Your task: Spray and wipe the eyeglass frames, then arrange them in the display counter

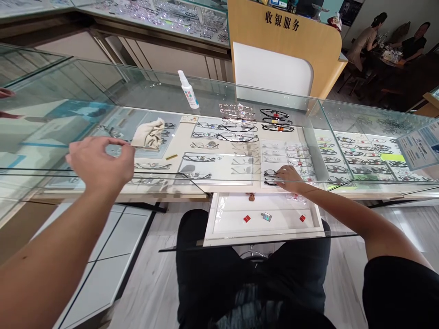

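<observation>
My right hand is inside the glass display case, low over the white display board. Its fingers are closed on the right end of a dark-framed pair of eyeglasses; another dark pair lies just below, partly behind the hand. To the left, my left hand is raised by the glass, thumb and fingers curled into a ring with their tips close together. Whatever is between them, if anything, cannot be made out. Just beyond that hand lies a crumpled beige cloth.
A white spray bottle stands on the glass counter. Rows of eyeglasses lie in the case. Over my lap, a pulled-out drawer holds small red tags. A wooden cashier counter is ahead; two people sit far right.
</observation>
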`<state>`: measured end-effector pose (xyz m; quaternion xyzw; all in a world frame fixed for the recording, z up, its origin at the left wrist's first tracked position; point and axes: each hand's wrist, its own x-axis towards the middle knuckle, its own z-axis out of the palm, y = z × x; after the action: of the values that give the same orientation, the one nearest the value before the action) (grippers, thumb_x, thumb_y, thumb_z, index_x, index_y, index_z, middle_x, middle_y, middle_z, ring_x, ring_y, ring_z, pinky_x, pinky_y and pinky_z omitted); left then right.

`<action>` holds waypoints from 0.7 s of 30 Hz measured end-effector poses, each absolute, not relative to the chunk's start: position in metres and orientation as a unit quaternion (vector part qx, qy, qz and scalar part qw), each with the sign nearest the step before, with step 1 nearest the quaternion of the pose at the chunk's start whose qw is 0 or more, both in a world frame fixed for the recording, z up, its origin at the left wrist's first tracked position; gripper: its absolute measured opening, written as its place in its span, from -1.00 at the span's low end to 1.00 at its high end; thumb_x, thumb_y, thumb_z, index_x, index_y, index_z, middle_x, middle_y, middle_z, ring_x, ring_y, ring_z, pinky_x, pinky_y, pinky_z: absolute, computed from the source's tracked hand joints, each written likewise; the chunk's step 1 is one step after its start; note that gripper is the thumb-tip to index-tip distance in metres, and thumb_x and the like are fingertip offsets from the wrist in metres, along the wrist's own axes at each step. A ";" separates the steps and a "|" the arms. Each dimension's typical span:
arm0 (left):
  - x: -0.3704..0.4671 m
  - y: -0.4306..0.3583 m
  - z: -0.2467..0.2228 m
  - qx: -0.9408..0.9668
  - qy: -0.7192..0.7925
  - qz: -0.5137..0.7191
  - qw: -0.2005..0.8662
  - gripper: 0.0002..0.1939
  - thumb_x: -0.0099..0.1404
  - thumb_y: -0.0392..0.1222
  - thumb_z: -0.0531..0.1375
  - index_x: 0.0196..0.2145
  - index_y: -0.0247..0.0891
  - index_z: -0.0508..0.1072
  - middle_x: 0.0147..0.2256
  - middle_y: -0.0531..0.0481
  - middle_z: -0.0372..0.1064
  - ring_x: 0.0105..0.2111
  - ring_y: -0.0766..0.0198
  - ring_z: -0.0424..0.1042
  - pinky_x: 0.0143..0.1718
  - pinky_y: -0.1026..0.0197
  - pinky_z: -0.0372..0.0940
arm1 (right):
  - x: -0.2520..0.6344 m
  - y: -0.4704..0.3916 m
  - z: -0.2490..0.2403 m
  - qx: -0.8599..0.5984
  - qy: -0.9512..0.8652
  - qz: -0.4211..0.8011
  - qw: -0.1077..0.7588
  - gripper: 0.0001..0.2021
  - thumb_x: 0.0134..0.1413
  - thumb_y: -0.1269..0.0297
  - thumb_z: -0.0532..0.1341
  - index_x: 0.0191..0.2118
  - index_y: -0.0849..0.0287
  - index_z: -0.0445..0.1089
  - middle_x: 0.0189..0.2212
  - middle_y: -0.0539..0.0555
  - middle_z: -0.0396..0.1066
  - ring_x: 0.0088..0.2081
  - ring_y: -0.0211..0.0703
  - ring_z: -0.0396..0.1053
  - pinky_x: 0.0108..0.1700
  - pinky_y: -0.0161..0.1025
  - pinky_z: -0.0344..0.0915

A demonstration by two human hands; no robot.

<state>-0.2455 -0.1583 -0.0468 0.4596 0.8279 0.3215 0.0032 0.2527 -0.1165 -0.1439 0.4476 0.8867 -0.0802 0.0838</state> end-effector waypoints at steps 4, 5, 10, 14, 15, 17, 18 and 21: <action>-0.237 -0.159 -0.041 0.433 0.851 0.297 -0.009 -0.45 0.20 -0.11 0.11 0.01 -0.45 0.64 0.11 -0.39 0.52 0.31 -0.32 0.30 0.37 -0.33 0.16 | 0.251 -0.107 -0.143 0.456 0.882 -0.082 0.085 -0.62 0.47 0.17 0.13 0.11 0.18 0.63 0.24 0.24 0.57 0.33 0.26 0.28 0.35 0.12 0.09; -0.235 -0.159 -0.039 0.431 0.853 0.295 -0.009 -0.45 0.20 -0.12 0.10 0.01 -0.46 0.65 0.13 -0.41 0.52 0.31 -0.34 0.30 0.36 -0.34 0.16 | 0.250 -0.105 -0.143 0.460 0.880 -0.082 0.087 -0.61 0.47 0.15 0.12 0.10 0.18 0.64 0.23 0.25 0.58 0.32 0.26 0.28 0.36 0.13 0.08; -0.231 -0.159 -0.035 0.427 0.855 0.294 0.000 -0.44 0.22 -0.10 0.10 0.02 -0.49 0.64 0.15 -0.44 0.51 0.31 -0.34 0.30 0.36 -0.33 0.16 | 0.246 -0.101 -0.145 0.469 0.875 -0.078 0.093 -0.59 0.49 0.13 0.08 0.07 0.20 0.63 0.24 0.28 0.56 0.32 0.25 0.29 0.38 0.14 0.06; -0.232 -0.159 -0.036 0.430 0.855 0.289 -0.005 -0.46 0.23 -0.11 0.10 0.01 -0.47 0.64 0.14 -0.43 0.52 0.30 -0.35 0.31 0.35 -0.33 0.18 | 0.245 -0.101 -0.138 0.477 0.870 -0.079 0.097 -0.59 0.48 0.16 0.07 0.10 0.21 0.62 0.25 0.30 0.54 0.33 0.27 0.28 0.40 0.17 0.06; -0.232 -0.159 -0.036 0.430 0.855 0.289 -0.009 -0.47 0.23 -0.11 0.10 0.01 -0.46 0.65 0.14 -0.42 0.52 0.30 -0.35 0.32 0.34 -0.34 0.19 | 0.243 -0.103 -0.135 0.481 0.868 -0.078 0.098 -0.59 0.48 0.17 0.07 0.10 0.21 0.62 0.26 0.30 0.53 0.34 0.28 0.28 0.39 0.17 0.07; -0.232 -0.160 -0.035 0.430 0.856 0.288 -0.014 -0.48 0.24 -0.11 0.10 0.00 -0.44 0.65 0.13 -0.40 0.53 0.29 -0.35 0.33 0.33 -0.35 0.21 | 0.237 -0.110 -0.129 0.482 0.867 -0.078 0.098 -0.61 0.48 0.17 0.09 0.08 0.22 0.61 0.27 0.31 0.51 0.33 0.28 0.30 0.36 0.14 0.14; -0.231 -0.160 -0.035 0.430 0.855 0.288 -0.015 -0.49 0.24 -0.11 0.10 -0.01 -0.44 0.65 0.13 -0.40 0.54 0.29 -0.35 0.34 0.33 -0.35 0.22 | 0.232 -0.118 -0.125 0.477 0.870 -0.083 0.099 -0.63 0.48 0.17 0.10 0.06 0.22 0.61 0.26 0.31 0.52 0.31 0.26 0.32 0.32 0.12 0.19; -0.233 -0.161 -0.036 0.434 0.854 0.287 -0.015 -0.50 0.25 -0.10 0.10 -0.02 -0.42 0.65 0.12 -0.38 0.55 0.29 -0.34 0.35 0.32 -0.33 0.23 | 0.208 -0.157 -0.105 0.413 0.893 -0.145 0.107 -0.71 0.47 0.16 0.16 -0.07 0.17 0.61 0.08 0.25 0.61 0.13 0.12 0.46 0.15 -0.01 0.33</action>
<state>-0.2326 -0.1611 -0.0360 0.4339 0.8539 0.2871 -0.0147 0.2082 -0.1573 -0.1052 0.4126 0.8929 -0.1450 0.1073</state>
